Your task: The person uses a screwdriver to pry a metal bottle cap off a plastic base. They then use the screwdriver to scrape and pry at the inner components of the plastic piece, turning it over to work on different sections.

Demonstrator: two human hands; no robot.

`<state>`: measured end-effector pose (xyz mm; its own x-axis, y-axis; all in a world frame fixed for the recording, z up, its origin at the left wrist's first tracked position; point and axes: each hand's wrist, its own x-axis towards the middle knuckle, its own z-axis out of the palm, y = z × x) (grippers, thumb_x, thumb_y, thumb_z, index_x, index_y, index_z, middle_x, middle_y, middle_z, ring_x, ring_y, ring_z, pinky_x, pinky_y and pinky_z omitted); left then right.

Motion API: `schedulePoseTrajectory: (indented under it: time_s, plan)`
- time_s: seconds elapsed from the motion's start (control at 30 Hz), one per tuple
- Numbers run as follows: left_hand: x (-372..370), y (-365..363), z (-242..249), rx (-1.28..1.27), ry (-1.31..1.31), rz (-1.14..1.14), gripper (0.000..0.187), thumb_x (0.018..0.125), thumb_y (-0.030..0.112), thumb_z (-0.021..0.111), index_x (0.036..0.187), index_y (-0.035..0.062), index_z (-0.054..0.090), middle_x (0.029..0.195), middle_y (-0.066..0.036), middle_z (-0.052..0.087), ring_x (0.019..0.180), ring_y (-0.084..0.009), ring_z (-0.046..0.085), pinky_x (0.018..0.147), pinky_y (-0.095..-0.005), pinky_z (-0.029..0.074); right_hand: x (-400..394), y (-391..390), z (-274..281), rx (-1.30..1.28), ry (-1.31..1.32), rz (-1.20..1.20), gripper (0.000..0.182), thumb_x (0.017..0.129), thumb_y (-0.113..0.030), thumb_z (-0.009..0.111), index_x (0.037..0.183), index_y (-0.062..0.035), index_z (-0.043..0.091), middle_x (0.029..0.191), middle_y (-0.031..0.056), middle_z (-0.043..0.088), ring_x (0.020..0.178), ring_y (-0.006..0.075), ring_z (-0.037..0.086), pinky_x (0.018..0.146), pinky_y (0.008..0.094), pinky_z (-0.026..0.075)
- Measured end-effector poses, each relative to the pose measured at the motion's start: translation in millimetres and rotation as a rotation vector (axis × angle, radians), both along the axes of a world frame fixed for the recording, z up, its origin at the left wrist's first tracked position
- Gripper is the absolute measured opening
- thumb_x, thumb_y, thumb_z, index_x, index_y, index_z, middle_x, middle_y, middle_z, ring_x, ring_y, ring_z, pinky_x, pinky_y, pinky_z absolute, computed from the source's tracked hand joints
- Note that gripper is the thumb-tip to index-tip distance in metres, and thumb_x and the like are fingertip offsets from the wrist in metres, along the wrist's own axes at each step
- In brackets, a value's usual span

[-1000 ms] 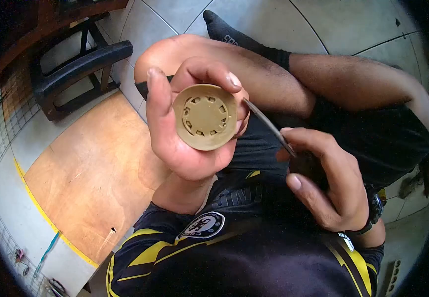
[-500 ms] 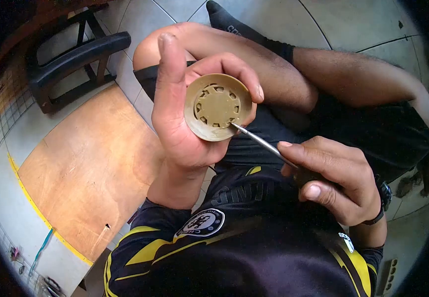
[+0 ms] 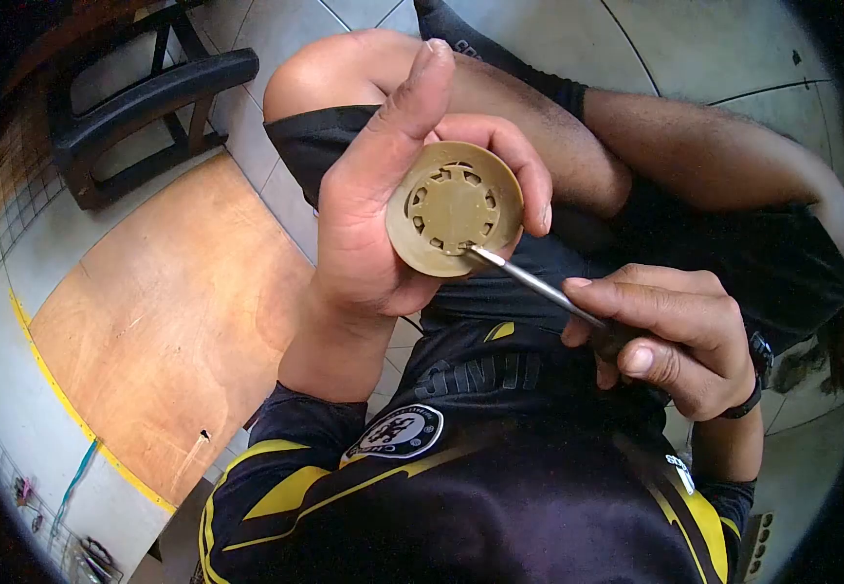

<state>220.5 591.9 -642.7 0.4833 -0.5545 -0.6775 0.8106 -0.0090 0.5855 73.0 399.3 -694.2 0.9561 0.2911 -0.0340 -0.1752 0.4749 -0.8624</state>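
A shallow round olive-brown disc point(image 3: 453, 209), dish-like with a ring of small cut-out slots, faces up in my left hand point(image 3: 368, 224). The fingers curl behind it and around its far rim, while the thumb points up and away from it. My right hand point(image 3: 680, 336) grips a slim metal tool point(image 3: 537, 284) with a dark handle mostly hidden in the fingers. Its tip touches the disc by one of the slots at the lower edge of the ring. The exact kind of tool cannot be made out.
To the left lies a wooden board point(image 3: 169, 321) beside a white surface with a yellow edge strip point(image 3: 81, 419). A black frame-like stand point(image 3: 154, 107) is at the upper left. A teal strip point(image 3: 73, 487) and scissors point(image 3: 98, 555) lie lower left. Crossed legs are beyond my hands.
My left hand and the disc have shifted a little to the right, and the disc has turned slightly. The tool and my right hand have moved slightly right; the tip stays at the slots.
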Motion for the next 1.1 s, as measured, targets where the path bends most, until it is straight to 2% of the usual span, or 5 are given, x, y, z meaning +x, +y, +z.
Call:
schedulePoseTrajectory:
  time_s: [0.47,0.77,0.83,0.97,1.1]
  plan:
    - [-5,0,-1,0.064,-0.03,-0.008,0.09,0.105,0.064,0.016,0.076,-0.0081,0.062,0.062,-0.013,0.06,0.045,-0.0159,0.052,0.044,-0.0237,0.041,0,-5,-1,-0.058,-0.02,0.048,0.043,0.1,-0.022,0.059,0.131,0.0079,0.063,0.094,0.0196,0.071,0.06,0.0152,0.066,0.054,0.0267,0.053]
    - [-8,4,-3,0.154,-0.04,-0.097,0.072,0.108,0.046,0.03,0.073,-0.0061,0.065,0.066,-0.016,0.065,0.059,-0.0189,0.063,0.056,-0.0246,0.049,15,-26,8,-0.18,-0.082,0.195,0.04,0.101,-0.016,0.057,0.134,0.006,0.062,0.092,0.0192,0.07,0.059,0.0143,0.064,0.053,0.027,0.052]
    - [-5,8,-6,0.08,-0.019,-0.185,0.063,0.108,0.042,0.039,0.077,-0.0018,0.072,0.071,-0.011,0.07,0.068,-0.0145,0.067,0.07,-0.0236,0.052,19,-29,13,-0.262,-0.081,0.252,0.039,0.101,-0.016,0.057,0.134,0.0047,0.062,0.089,0.0181,0.069,0.06,0.0155,0.064,0.054,0.0285,0.052]
    - [-9,9,-9,0.107,-0.012,-0.225,0.063,0.108,0.04,0.039,0.076,-0.002,0.072,0.071,-0.011,0.07,0.068,-0.014,0.066,0.07,-0.0234,0.051,17,-29,8,-0.298,-0.135,0.232,0.039,0.101,-0.015,0.058,0.134,0.0036,0.063,0.084,0.0164,0.067,0.064,0.0166,0.065,0.056,0.0307,0.051]
    - [-15,14,-18,0.097,-0.075,-0.139,0.061,0.109,0.038,0.037,0.08,-0.0027,0.071,0.073,-0.011,0.069,0.067,-0.0134,0.064,0.069,-0.0242,0.051,19,-30,20,-0.425,-0.134,0.243,0.042,0.095,-0.012,0.063,0.134,0.0033,0.063,0.085,0.0166,0.065,0.069,0.0209,0.066,0.057,0.0329,0.051]
